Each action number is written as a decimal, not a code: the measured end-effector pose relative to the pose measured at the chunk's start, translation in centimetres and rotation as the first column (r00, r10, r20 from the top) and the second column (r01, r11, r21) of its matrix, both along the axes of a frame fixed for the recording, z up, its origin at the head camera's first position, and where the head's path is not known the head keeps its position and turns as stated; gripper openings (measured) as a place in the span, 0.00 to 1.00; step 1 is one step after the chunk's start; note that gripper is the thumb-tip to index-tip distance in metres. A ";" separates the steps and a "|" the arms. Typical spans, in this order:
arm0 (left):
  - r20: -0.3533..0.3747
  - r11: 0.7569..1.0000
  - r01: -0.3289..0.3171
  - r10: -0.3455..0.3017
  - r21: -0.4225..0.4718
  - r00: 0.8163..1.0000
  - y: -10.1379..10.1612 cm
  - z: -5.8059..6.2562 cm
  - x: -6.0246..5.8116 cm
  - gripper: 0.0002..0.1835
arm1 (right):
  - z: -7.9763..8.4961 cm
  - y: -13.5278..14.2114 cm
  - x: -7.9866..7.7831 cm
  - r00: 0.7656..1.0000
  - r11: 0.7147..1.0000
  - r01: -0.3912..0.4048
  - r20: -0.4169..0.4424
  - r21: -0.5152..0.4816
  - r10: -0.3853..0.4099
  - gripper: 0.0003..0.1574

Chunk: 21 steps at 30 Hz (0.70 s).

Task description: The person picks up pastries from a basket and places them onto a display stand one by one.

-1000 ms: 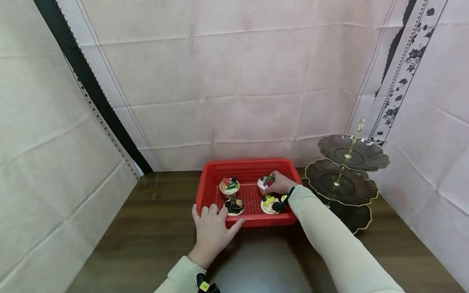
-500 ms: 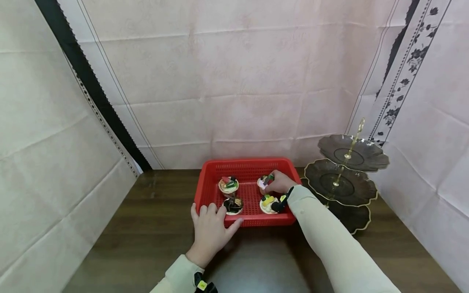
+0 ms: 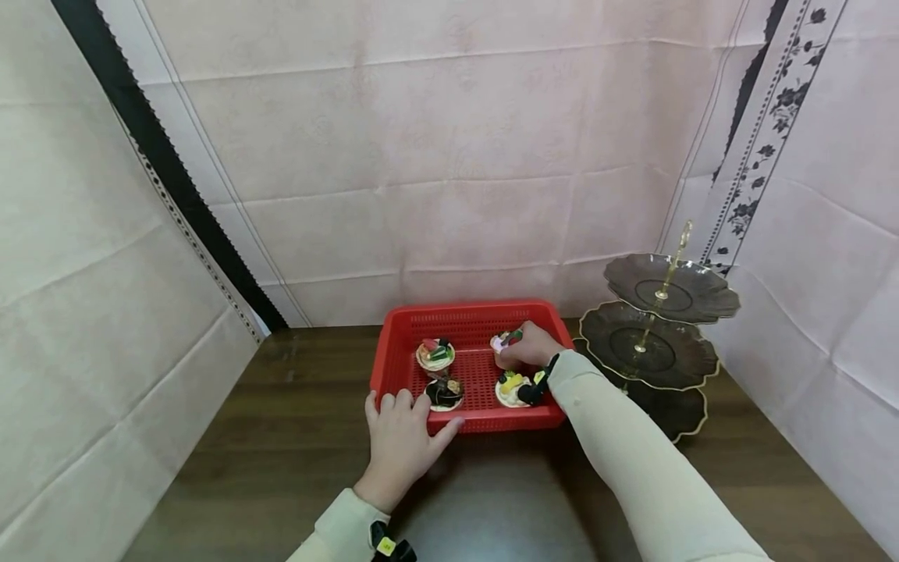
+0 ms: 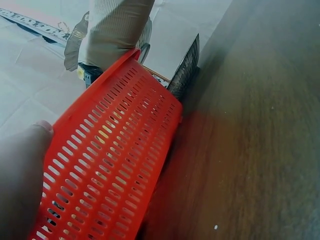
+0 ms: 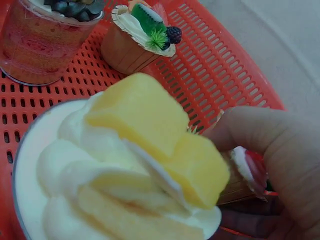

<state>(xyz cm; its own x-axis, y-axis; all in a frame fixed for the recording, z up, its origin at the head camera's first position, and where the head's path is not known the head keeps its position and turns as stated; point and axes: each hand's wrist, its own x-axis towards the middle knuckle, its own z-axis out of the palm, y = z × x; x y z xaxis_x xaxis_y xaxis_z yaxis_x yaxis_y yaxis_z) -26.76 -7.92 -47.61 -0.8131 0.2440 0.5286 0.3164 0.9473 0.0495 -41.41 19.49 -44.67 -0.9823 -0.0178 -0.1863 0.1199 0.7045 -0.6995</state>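
Note:
A red plastic basket point(image 3: 477, 419) stands on the wooden table. At its near left corner my left hand point(image 3: 399, 451) grips the rim, fingers over the edge and thumb along the outer front wall. My right hand point(image 3: 531, 347) reaches inside and holds a fruit-topped cupcake point(image 5: 237, 175) at the back right, mostly covered by the hand. Just in front of it sits a cream dessert cup point(image 5: 125, 165) with yellow fruit pieces. On the left side are a cupcake point(image 3: 435, 354) with kiwi and berries and, nearer me, a clear dessert cup point(image 5: 42, 47) with dark topping.
A three-tier dark plate stand point(image 3: 649, 343) with gold edges and a gold handle stands right of the basket, close to my right forearm. Pale cloth point(image 3: 449, 156) hangs behind and on both sides. The wooden tabletop point(image 3: 281, 445) extends left and in front.
The head view has shifted slightly. My right fingers cover a little more of the cupcake's topping than before. The left hand stays on the basket's rim.

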 end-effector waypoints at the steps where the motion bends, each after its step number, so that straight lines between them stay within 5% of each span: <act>1: -0.006 1.000 0.001 -0.001 0.000 1.000 0.0 0.0 -0.1 0.36 | 0.2 -0.1 0.1 1.000 1.000 0.009 -0.014 -0.006 -0.010 0.37; 7: -0.010 1.000 0.004 -0.004 0.010 1.000 -0.2 -0.3 -0.1 0.35 | 1.1 -0.4 0.8 0.998 0.997 0.053 -0.039 -0.049 -0.055 0.50; 21: 0.000 1.000 0.003 -0.003 0.008 1.000 -0.1 0.0 0.2 0.35 | 3.9 0.6 4.1 0.988 0.999 -0.007 -0.156 -0.037 0.002 0.46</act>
